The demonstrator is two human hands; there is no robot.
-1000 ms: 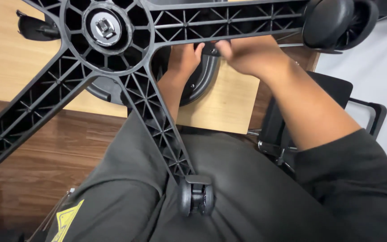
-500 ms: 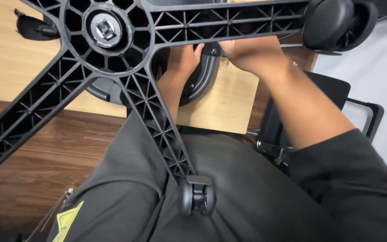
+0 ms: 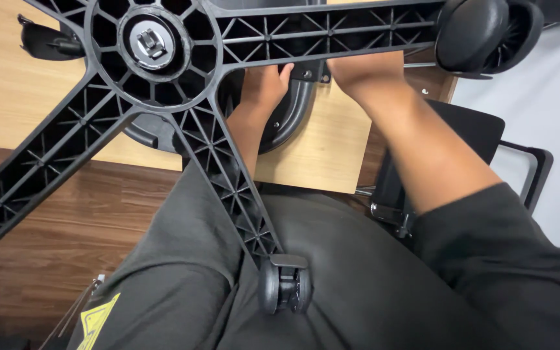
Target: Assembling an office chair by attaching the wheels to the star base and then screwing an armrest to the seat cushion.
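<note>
— Item one: chair base [image 3: 163, 110], black plastic, star-shaped, ribbed underside facing the camera, metal hub at its centre. Position?

— It was held up above the person's lap, over the near edge of a light wooden board [image 3: 322, 146]. One arm ran down toward the lap and ended in a twin-wheel caster [image 3: 284, 285]; another ran right to a larger-looking caster [image 3: 487, 32] at the top right corner of the view.

— Item two: hands.

— Left hand [image 3: 264, 84] was reaching up behind the horizontal arm of the base, fingers curled against a black metal bracket [image 3: 309, 71]; whether it truly gripped the bracket I could not tell, since the arm hid the fingertips. Right hand [image 3: 364, 71] was also tucked under that same arm, just beside the bracket, fingers hidden; its hold could not be told either.

— Item three: what lay beneath?

— A black rounded plate [image 3: 286, 120] with screws, lying on the board under the left wrist and joined to the bracket.

— Surroundings?

— Dark wood floor [image 3: 66, 227] at lower left, a black chair part [image 3: 474, 129] with a metal frame off the board's right edge, and the person's dark grey clothing [image 3: 371, 279] filling the bottom of the view.
</note>
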